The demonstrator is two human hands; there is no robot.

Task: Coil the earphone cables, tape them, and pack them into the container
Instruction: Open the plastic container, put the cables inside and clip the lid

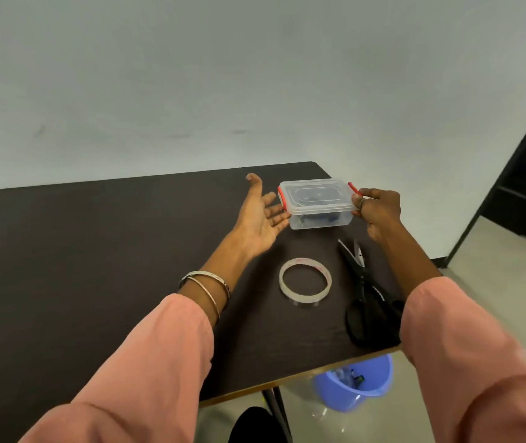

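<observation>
A clear plastic container (317,203) with red side clips and its lid on stands near the far right corner of the dark table (95,251). Dark earphone cables show faintly through its wall. My right hand (378,211) grips the container's right end, fingers curled at the red clip. My left hand (263,215) is spread, palm up, just left of the container, its fingertips near or touching the left clip. A roll of clear tape (305,280) lies flat on the table in front of the container.
Black scissors (367,295) lie to the right of the tape, close to the table's right edge. Below that edge a blue bucket (356,383) with scraps stands on the floor. A dark door frame is at the far right.
</observation>
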